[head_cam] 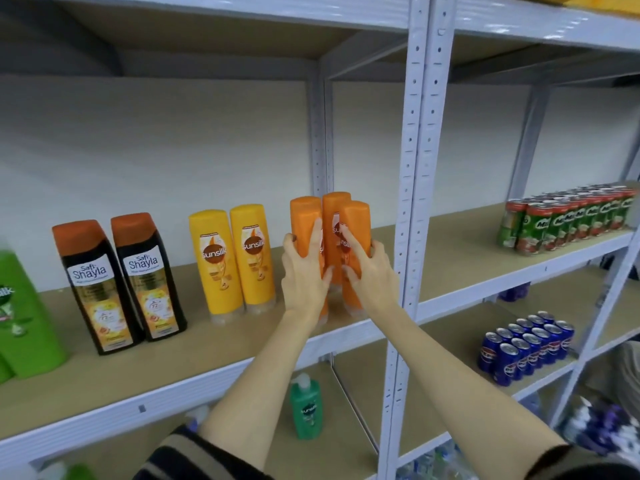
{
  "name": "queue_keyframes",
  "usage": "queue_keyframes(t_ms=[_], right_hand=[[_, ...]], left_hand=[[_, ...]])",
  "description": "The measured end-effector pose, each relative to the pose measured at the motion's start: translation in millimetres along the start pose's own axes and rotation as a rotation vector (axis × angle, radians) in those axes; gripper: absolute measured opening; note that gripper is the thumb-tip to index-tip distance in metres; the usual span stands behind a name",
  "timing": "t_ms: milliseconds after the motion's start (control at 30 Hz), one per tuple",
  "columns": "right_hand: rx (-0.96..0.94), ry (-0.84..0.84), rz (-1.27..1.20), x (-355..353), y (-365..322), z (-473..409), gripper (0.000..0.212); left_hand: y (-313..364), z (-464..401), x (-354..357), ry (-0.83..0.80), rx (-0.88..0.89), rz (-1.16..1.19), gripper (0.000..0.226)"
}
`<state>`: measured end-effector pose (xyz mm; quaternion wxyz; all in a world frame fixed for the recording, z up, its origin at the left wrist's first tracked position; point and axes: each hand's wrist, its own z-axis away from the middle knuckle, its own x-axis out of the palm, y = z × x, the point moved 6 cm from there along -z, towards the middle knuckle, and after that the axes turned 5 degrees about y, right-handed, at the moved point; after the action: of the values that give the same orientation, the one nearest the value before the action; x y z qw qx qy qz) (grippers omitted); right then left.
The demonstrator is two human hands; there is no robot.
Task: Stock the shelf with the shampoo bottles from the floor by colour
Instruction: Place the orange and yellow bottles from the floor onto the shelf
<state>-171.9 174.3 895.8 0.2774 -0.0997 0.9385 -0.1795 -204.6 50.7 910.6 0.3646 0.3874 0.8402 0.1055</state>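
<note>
While both hands (341,268) grip three orange bottles (332,216), two yellow bottles (237,254) stand beside

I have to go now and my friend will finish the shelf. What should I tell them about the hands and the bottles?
Left hand and right hand both hold the cluster of three orange bottles standing on the shelf.
Already grouped to their left: two yellow bottles, two black bottles, a green bottle at the far edge.
Left: let go and square up the orange ones. The floor is out of view, so I cannot tell whether more bottles wait there.
</note>
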Motion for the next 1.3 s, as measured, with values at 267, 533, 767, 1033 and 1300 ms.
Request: queue_keyframes(t_ms=[267,533,767,1033,1300], right_hand=[[-0.019,-0.016,-0.059,-1.6,-2.3,12.9,0.079],[0.095,-0.063,0.056,-32.2,-0.2,48.5,0.076],[0.287,-0.278,0.189,-79.0,27.0,155.7,0.077],[0.782,-0.522,0.241,-94.7,103.2,367.7,0.077],[1.199,-0.706,0.266,-63.7,191.3,662.3,0.078]], left_hand=[[-12.6,18.5,-12.8,-0.01,0.01,0.026,0.08],[-11.1,59.2,-34.5,-0.041,0.135,0.107,0.056],[-11.3,157.4,-19.9,-0.331,0.223,0.245,0.044],[-63.9,335.7,49.7,-0.936,0.011,0.257,0.042],[-139.6,559.6,176.4,-1.228,-0.075,0.235,0.042]])
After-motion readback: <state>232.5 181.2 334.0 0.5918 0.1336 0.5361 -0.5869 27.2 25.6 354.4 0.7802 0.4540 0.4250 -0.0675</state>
